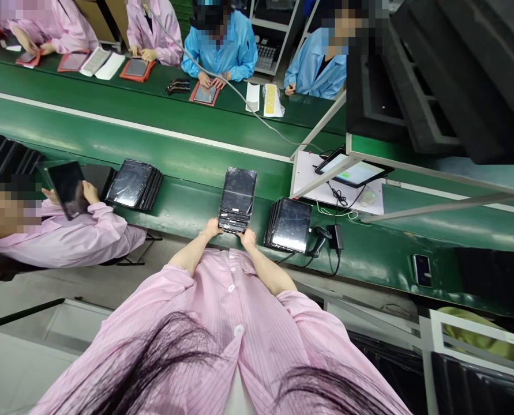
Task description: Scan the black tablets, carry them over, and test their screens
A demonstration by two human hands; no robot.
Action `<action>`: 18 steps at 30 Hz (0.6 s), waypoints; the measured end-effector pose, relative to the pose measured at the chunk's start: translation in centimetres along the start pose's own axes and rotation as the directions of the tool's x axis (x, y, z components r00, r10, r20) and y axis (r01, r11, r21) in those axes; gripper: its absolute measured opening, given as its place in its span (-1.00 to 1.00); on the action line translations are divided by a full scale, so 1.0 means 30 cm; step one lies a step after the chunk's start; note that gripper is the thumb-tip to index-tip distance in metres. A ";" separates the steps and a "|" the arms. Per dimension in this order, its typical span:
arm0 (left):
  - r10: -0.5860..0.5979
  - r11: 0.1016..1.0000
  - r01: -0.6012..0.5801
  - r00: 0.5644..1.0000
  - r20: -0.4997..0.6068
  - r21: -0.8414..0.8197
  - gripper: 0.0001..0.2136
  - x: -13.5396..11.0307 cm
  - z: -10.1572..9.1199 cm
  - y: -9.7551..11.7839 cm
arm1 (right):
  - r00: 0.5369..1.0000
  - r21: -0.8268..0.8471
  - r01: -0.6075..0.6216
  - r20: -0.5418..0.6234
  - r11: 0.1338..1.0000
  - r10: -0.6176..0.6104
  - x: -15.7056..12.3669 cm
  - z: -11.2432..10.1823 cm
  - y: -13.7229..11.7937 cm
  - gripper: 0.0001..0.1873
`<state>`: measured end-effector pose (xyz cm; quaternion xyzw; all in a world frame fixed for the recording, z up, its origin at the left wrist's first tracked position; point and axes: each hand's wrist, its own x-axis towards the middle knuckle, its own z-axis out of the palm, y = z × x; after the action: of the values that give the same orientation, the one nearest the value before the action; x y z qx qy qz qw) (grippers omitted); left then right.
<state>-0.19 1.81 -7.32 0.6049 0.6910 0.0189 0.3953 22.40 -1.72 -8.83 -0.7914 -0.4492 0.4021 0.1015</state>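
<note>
A stack of black tablets in clear wrap [238, 197] lies on the near edge of the green bench [183, 202]. My left hand [212, 228] grips the stack's near left corner. My right hand [248, 237] holds its near right corner, fingers curled on the edge. Both forearms reach out from pink striped sleeves. A second stack of wrapped tablets [289, 224] leans just right of my right hand.
Another tablet stack [133, 184] sits to the left, by a person in pink holding a tablet [68, 187]. A lit tablet [352, 171], a barcode scanner [319, 240] and cables lie to the right. Workers in pink and blue sit across the green conveyor.
</note>
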 end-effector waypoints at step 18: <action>-0.055 0.871 0.179 0.961 0.270 -0.458 -0.33 0.020 -0.151 0.059 | 0.982 0.359 -0.075 0.189 0.930 0.006 0.015 -0.066 -0.003 -0.63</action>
<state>-1.29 4.84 -3.64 0.4427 0.6454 0.0886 0.6161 23.92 -0.91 -7.73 -0.7272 -0.3575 0.5521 0.1963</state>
